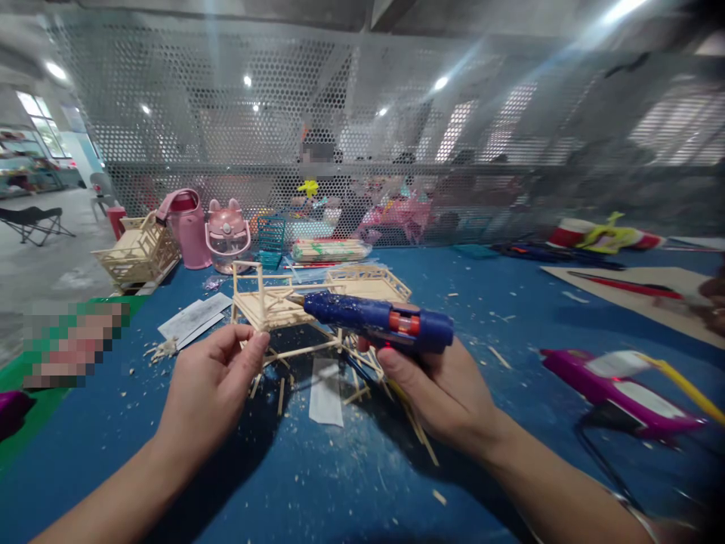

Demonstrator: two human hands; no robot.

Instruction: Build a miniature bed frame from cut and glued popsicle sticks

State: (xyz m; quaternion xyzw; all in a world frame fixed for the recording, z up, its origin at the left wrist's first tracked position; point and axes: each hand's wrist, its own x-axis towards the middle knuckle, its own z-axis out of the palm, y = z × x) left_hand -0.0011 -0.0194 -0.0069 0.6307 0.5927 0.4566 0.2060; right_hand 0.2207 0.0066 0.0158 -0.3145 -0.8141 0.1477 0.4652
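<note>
My right hand (439,389) is wrapped round a dark blue hot glue gun (345,316) with an orange-red window in its side. Its nozzle points left, close to the upper part of a small model built of pale wooden sticks (272,315). With thumb and fingertips pinched, my left hand (207,381) grips the near left corner of that model. The model has railings and thin legs, partly hidden behind the glue gun and my fingers. Underneath lie a white paper strip (325,393) and loose sticks (419,423).
At right lies a magenta glue gun (617,389) with a yellow stick in it, near cardboard (583,283) and a person's hand. A pink bottle (189,230), a clear pink cup (226,238), another stick model (139,253) and bundled sticks (328,250) stand before a perforated metal screen (226,113).
</note>
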